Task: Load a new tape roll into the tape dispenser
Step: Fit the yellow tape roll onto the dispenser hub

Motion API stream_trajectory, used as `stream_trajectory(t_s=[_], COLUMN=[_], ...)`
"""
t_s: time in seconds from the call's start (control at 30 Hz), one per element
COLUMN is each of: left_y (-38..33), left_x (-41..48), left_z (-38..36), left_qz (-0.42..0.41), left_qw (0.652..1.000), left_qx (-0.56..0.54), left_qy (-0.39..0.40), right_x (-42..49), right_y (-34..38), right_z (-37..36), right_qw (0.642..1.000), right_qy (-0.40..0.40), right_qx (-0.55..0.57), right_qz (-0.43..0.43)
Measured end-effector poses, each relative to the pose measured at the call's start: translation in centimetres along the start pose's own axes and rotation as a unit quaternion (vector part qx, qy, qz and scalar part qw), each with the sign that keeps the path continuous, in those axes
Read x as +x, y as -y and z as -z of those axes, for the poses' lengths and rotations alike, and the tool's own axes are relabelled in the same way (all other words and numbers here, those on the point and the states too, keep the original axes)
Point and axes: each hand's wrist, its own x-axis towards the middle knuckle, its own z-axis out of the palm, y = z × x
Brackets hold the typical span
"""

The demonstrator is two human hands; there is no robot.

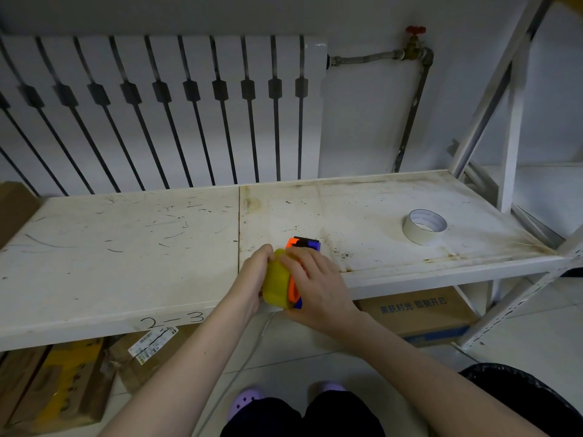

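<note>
At the front edge of the scuffed white shelf [126,247], both hands together on the tape dispenser [298,272]. Left hand [252,279] cupped against the yellow tape roll [276,282], pressing from the side. Right hand [318,285] clamped over the orange-and-blue frame, fingers [291,263] across the top. Roll upright, tight against the frame; whether fully seated on the hub, hidden by the hands. Well apart to the right, flat on the shelf, a white tape roll [424,227], untouched.

Likely step: seating the yellow roll. Risks from here: roll pushed on crooked and jammed on the hub; dispenser slipping off the shelf lip toward the cardboard box [419,313] below, given the overhang; fingertips straying near the cutter end [304,242] and caught on the blade.
</note>
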Motion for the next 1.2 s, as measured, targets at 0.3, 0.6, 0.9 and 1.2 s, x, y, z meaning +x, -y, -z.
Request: stream_trajectory(t_s=[0.3, 0.6, 0.9, 1.2], left_y=[1.1, 0.5, 1.5, 3.7], left_x=[-0.1, 0.3, 0.6, 1.1], left_z=[-0.2, -0.2, 0.2, 1.4], left_qz=[-0.045, -0.039, -0.071, -0.171], left_qw=[0.998, 0.998, 0.996, 0.978], left_qx=[0.007, 0.042, 0.055, 0.076], left_qy=[0.04, 0.028, 0.026, 0.093], right_x=[0.8, 0.9, -0.1, 0.0], right_y=[-1.7, -1.4, -1.4, -1.6], right_z=[1.3, 1.1, 0.1, 0.0], right_qw=[0.973, 0.9, 0.937, 0.892], right_qy=[0.095, 0.148, 0.048, 0.05], right_qx=[0.187, 0.321, 0.268, 0.34], right_qz=[-0.098, -0.254, -0.217, -0.292])
